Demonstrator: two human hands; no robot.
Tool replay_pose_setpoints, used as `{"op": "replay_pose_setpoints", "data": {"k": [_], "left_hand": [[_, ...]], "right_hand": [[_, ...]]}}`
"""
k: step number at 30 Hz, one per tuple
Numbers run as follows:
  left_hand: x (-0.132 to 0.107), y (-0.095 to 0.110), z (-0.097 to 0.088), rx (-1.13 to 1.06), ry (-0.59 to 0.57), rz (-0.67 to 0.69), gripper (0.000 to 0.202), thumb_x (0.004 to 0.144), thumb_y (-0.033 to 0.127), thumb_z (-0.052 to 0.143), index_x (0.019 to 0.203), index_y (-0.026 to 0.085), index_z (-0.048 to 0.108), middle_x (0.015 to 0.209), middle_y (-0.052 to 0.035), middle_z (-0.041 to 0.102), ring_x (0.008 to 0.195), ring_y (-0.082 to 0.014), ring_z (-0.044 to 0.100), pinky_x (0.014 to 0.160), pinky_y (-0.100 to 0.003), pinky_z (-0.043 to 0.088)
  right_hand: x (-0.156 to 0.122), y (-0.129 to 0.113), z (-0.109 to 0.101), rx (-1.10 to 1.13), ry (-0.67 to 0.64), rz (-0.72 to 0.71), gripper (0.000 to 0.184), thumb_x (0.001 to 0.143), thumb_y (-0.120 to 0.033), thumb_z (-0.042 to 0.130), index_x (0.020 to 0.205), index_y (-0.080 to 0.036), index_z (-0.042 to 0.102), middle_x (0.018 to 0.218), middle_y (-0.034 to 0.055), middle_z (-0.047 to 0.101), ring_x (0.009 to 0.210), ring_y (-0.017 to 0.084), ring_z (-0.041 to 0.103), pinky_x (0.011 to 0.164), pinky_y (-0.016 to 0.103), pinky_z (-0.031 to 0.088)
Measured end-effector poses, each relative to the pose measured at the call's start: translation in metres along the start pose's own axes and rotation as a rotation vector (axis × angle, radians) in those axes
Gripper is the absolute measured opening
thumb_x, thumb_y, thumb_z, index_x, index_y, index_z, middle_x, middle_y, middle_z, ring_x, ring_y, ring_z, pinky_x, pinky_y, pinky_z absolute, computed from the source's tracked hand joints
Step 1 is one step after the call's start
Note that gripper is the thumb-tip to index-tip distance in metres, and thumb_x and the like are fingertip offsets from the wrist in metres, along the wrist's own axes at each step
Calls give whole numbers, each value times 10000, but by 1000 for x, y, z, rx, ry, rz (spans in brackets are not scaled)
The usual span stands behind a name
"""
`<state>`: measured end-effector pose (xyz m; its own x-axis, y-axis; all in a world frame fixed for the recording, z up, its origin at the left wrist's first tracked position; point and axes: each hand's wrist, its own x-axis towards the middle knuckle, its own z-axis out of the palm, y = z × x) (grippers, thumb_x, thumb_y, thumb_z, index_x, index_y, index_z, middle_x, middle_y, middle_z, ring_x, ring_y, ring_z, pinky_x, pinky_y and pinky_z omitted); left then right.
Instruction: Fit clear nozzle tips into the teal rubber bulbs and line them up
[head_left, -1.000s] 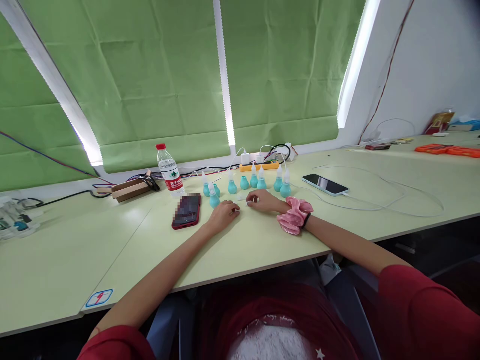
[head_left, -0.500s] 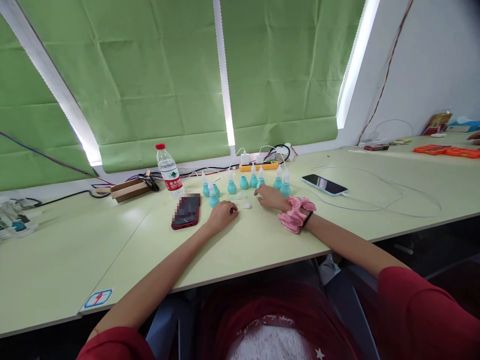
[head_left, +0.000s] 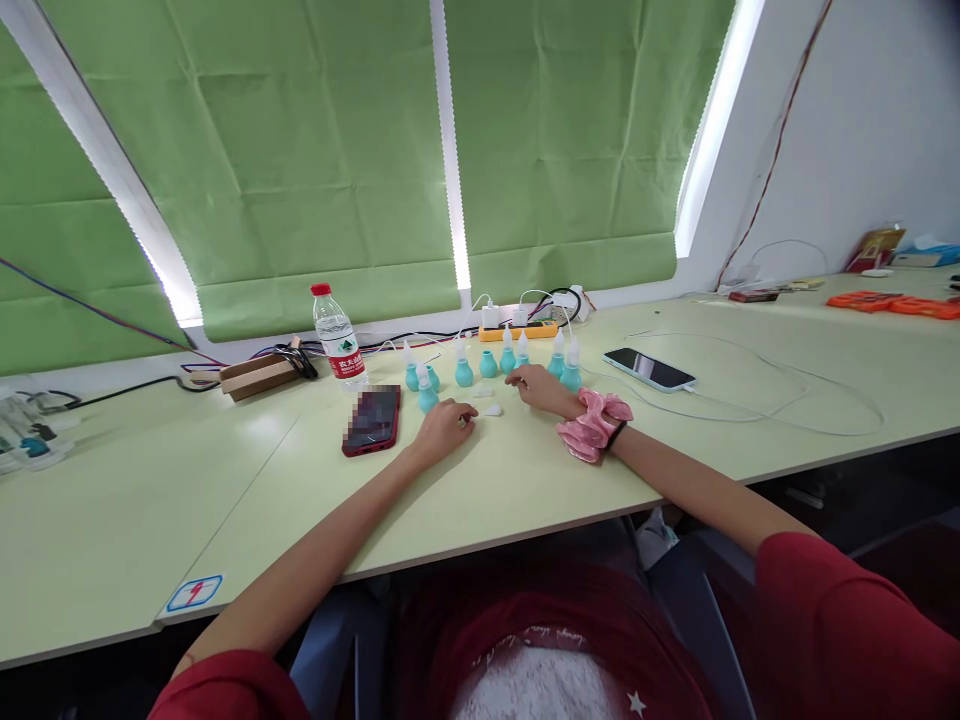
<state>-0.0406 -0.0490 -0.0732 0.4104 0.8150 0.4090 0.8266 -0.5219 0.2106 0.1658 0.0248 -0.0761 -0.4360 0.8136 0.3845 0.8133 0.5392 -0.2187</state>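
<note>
My left hand [head_left: 444, 428] rests on the table with its fingers curled in. A small pale spot shows between thumb and fingers, too small to name. Just right of its fingertips lies a small white piece [head_left: 493, 410], with a flatter whitish piece [head_left: 482, 393] behind. My right hand [head_left: 541, 388], a pink scrunchie at the wrist, lies low with fingers loosely extended, in front of a teal squeeze bulb with a clear nozzle [head_left: 523, 350]. More such bulbs stand about: one [head_left: 428, 398] beside my left hand, a nozzle-less bulb [head_left: 488, 364] in the middle, another [head_left: 571, 376] at right.
A red-cased phone [head_left: 372, 420] and a water bottle [head_left: 341, 345] stand left of the bulbs. Right of them lies a charging phone [head_left: 649, 369] with a looping white cable. Behind are an orange power strip [head_left: 536, 331] and a cardboard tray [head_left: 259, 378].
My left fingers now cover the spot where a whitish bit showed beside them. My right hand has shifted slightly left; the bulbs stay put.
</note>
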Motion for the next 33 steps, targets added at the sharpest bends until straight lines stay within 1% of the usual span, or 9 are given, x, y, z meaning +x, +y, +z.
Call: {"op": "replay_pose_setpoints", "data": {"k": [5, 8, 11, 13, 17, 21, 24, 28, 33], "left_hand": [[0, 3, -3, -13, -3, 4, 200, 668, 153, 467, 771, 157, 639, 746, -43, 629, 695, -153, 552, 639, -261, 443], [0, 2, -3, -38, 5, -16, 189, 670, 173, 477, 766, 161, 639, 732, -40, 625, 682, -149, 553, 627, -259, 447], [0, 0, -1, -111, 7, -39, 191, 667, 196, 490, 777, 152, 640, 735, -42, 630, 660, -142, 552, 609, -251, 452], [0, -1, 0, -203, 22, -72, 198, 667, 201, 494, 787, 141, 639, 736, -44, 640, 647, -136, 557, 613, -246, 459], [3, -4, 1, -400, 88, -181, 187, 655, 227, 528, 757, 125, 646, 754, -64, 655, 659, -140, 580, 642, -256, 473], [5, -8, 4, -686, 105, -334, 247, 614, 288, 599, 768, 99, 639, 718, -87, 655, 616, -149, 591, 616, -282, 486], [5, -8, 4, -955, 91, -435, 306, 574, 310, 644, 773, 79, 625, 680, -83, 650, 584, -134, 591, 629, -293, 494], [5, -6, 2, -1089, 83, -503, 349, 519, 322, 691, 751, 71, 621, 656, -70, 643, 553, -114, 579, 639, -297, 495], [5, -6, 1, -1045, 105, -444, 347, 526, 323, 686, 768, 80, 632, 714, -83, 651, 633, -132, 587, 645, -284, 489]], "right_hand": [[0, 4, 2, -74, -32, 47, 281, 708, -105, 446, 926, -181, 607, 996, 83, 568, 938, 224, 495, 753, 307, 395], [-2, 4, 5, -17, -70, -57, 256, 672, -102, 480, 878, -169, 617, 949, 78, 586, 905, 209, 511, 776, 310, 391], [-4, -5, 5, 139, 22, -205, 236, 634, -80, 490, 823, -150, 611, 879, 57, 601, 835, 164, 532, 776, 280, 398], [-6, -15, 3, 240, 108, -249, 191, 624, -99, 501, 780, -143, 602, 833, 45, 594, 721, 132, 542, 709, 261, 422], [-14, -35, -5, 517, 197, -180, 109, 643, -142, 505, 734, -138, 565, 784, 30, 573, 520, 72, 517, 542, 222, 437], [-20, -49, -11, 986, -7, -35, 169, 650, -194, 563, 803, -132, 529, 717, 24, 579, 558, 115, 596, 549, 240, 495], [-23, -54, -12, 1230, -185, 12, 229, 616, -215, 631, 799, -128, 523, 816, 53, 600, 649, 151, 626, 615, 269, 528], [-23, -57, -8, 1280, -297, 171, 308, 572, -242, 690, 782, -133, 492, 793, 75, 626, 632, 171, 631, 532, 257, 534], [-21, -56, -2, 1216, -271, 263, 341, 552, -312, 707, 687, -141, 445, 597, 62, 630, 561, 173, 625, 465, 240, 520]]}}
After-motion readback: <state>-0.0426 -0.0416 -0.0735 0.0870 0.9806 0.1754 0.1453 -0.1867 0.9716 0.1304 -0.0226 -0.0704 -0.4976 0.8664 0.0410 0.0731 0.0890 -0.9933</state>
